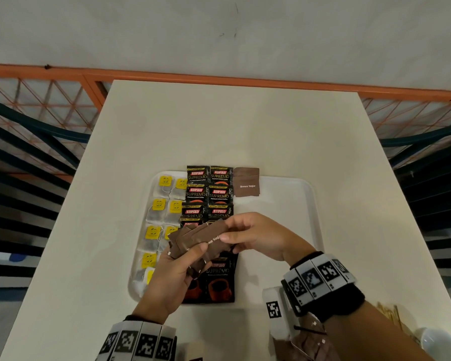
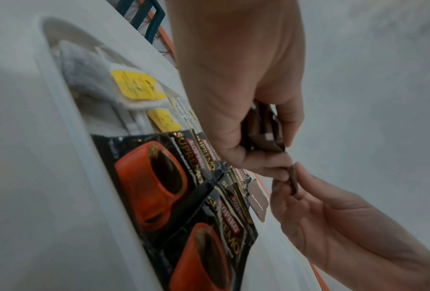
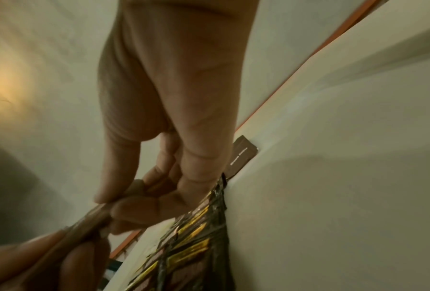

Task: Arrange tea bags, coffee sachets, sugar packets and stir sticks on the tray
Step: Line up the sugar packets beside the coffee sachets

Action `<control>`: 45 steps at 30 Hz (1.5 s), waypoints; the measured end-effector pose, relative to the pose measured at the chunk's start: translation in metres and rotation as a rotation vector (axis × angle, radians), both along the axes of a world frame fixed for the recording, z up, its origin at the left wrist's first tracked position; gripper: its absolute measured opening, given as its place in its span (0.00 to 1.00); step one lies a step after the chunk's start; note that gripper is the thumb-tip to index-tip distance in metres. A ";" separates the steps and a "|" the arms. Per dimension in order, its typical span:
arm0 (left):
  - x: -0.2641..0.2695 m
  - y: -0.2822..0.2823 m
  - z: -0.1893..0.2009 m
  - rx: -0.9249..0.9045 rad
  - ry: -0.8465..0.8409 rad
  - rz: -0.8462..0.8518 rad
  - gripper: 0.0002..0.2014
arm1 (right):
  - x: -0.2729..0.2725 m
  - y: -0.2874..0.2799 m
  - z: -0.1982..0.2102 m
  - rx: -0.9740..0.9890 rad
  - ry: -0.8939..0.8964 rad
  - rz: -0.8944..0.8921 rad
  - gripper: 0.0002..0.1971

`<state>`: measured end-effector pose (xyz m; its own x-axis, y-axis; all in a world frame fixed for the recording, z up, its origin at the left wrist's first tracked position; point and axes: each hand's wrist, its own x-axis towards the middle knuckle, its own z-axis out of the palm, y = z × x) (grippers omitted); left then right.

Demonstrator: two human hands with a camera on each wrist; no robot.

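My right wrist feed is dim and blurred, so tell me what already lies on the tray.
Observer: Two columns of tea bags fill the left side of the tray, with two columns of coffee sachets beside them.
Operator: Report the stir sticks.
Observer: None lie on the tray; its right part is bare.
Operator: Describe what the hands hold.
Observer: The left hand holds a fanned stack of sugar packets above the sachets, and the right hand pinches the top one.
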<state>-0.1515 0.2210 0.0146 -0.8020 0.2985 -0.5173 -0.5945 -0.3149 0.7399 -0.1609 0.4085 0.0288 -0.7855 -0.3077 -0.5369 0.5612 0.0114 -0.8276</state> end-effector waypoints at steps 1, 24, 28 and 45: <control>0.000 0.000 0.000 -0.008 -0.008 0.008 0.15 | -0.001 0.002 0.000 0.018 0.005 -0.017 0.06; -0.002 -0.002 0.005 0.122 -0.077 0.063 0.17 | -0.043 0.045 -0.054 0.607 0.137 -0.677 0.08; -0.001 -0.001 0.006 0.093 -0.058 0.059 0.19 | -0.043 0.038 -0.053 0.746 0.147 -0.649 0.07; 0.000 0.004 -0.001 -0.054 -0.008 0.015 0.11 | 0.014 -0.004 -0.005 0.282 0.200 -0.044 0.09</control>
<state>-0.1518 0.2245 0.0132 -0.8020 0.2580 -0.5387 -0.5959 -0.2835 0.7514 -0.1472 0.4048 0.0235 -0.8932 -0.1325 -0.4297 0.3930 0.2347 -0.8891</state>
